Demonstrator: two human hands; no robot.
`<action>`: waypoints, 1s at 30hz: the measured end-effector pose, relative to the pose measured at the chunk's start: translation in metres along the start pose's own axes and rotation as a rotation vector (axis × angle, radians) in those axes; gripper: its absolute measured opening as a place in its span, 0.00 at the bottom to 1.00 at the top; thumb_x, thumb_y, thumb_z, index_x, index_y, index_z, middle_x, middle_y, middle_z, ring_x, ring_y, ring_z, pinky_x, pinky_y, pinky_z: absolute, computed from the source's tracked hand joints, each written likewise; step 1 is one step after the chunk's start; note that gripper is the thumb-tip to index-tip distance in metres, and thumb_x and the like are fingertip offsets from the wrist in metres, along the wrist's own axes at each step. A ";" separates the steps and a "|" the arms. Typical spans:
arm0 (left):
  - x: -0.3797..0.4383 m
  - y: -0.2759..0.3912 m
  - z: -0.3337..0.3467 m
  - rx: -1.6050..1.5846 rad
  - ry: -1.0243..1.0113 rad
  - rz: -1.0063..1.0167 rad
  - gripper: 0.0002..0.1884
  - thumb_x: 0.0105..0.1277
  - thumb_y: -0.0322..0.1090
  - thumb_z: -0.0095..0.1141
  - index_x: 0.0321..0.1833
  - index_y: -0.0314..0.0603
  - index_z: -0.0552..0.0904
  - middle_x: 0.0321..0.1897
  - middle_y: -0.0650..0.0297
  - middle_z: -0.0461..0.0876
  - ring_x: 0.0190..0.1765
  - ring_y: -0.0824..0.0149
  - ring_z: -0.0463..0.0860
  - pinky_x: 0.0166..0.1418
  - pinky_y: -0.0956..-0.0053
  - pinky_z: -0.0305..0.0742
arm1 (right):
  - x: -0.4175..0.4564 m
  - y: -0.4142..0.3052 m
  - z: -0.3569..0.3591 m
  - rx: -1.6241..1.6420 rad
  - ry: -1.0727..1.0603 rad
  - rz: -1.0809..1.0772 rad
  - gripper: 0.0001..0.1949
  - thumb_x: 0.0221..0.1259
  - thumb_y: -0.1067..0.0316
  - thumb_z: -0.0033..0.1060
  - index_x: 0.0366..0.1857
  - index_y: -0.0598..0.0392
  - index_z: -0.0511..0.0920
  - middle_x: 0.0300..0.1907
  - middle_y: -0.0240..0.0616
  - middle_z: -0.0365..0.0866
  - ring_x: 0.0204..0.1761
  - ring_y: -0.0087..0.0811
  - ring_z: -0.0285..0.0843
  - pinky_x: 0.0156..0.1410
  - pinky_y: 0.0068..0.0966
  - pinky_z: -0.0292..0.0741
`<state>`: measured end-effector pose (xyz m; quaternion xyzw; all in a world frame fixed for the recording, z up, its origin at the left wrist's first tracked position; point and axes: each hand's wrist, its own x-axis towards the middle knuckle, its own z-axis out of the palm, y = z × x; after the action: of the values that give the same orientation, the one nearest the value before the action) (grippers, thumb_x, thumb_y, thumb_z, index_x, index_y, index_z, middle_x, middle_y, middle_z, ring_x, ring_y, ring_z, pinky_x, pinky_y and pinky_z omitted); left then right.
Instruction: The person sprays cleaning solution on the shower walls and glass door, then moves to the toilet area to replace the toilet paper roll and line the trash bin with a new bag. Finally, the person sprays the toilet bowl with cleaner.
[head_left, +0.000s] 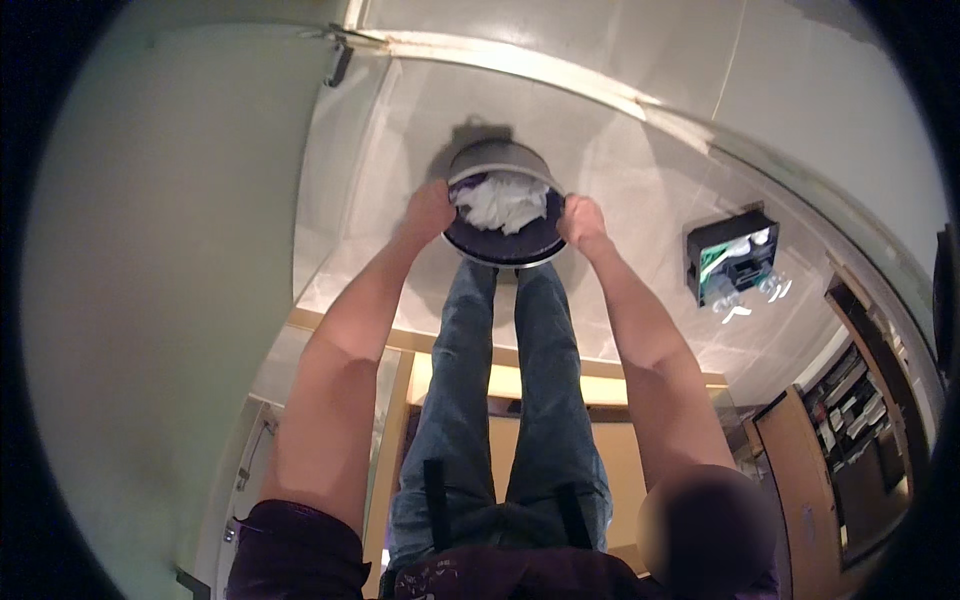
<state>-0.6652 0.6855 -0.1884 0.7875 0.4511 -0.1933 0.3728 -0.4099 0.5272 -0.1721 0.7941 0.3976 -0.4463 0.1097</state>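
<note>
Both hands hold a round pan-like or bin-like container (502, 251) by opposite sides of its rim, at arm's length in front of my legs. My left hand (433, 211) grips the left side and my right hand (583, 220) the right side. Inside the dark container lies crumpled white paper or cloth (504, 202), with a bit of purple at its upper left. A curved grey lid or raised wall (499, 156) stands along the container's far side. My fingertips are mostly hidden behind the rim.
A black box (731, 255) with green and clear plastic items stands to the right on the pale floor. A large greenish-grey panel (172, 187) fills the left. A wooden door or panel (802, 480) and shelves with papers (855, 409) are at the lower right.
</note>
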 end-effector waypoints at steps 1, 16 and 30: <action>0.005 -0.001 0.004 0.020 0.012 0.019 0.07 0.62 0.28 0.55 0.39 0.33 0.81 0.39 0.38 0.85 0.48 0.35 0.84 0.54 0.44 0.78 | 0.004 0.003 0.003 0.018 0.026 0.001 0.11 0.53 0.68 0.64 0.39 0.61 0.86 0.45 0.58 0.87 0.52 0.55 0.86 0.60 0.44 0.82; -0.094 0.088 -0.133 -0.086 -0.100 0.091 0.09 0.67 0.30 0.64 0.43 0.31 0.84 0.36 0.38 0.83 0.43 0.35 0.82 0.45 0.52 0.77 | -0.141 0.004 -0.102 0.269 0.160 -0.187 0.12 0.68 0.64 0.66 0.35 0.64 0.80 0.30 0.64 0.81 0.39 0.65 0.82 0.42 0.52 0.77; -0.056 0.021 -0.056 -0.542 0.276 -0.292 0.41 0.61 0.36 0.75 0.76 0.38 0.68 0.63 0.50 0.79 0.60 0.58 0.81 0.63 0.66 0.79 | -0.059 -0.035 -0.153 1.183 0.291 0.155 0.15 0.75 0.66 0.56 0.48 0.73 0.76 0.40 0.49 0.86 0.27 0.40 0.89 0.29 0.31 0.84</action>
<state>-0.6781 0.6894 -0.1075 0.6053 0.6405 -0.0092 0.4724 -0.3571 0.5998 -0.0306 0.7997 0.0342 -0.4692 -0.3730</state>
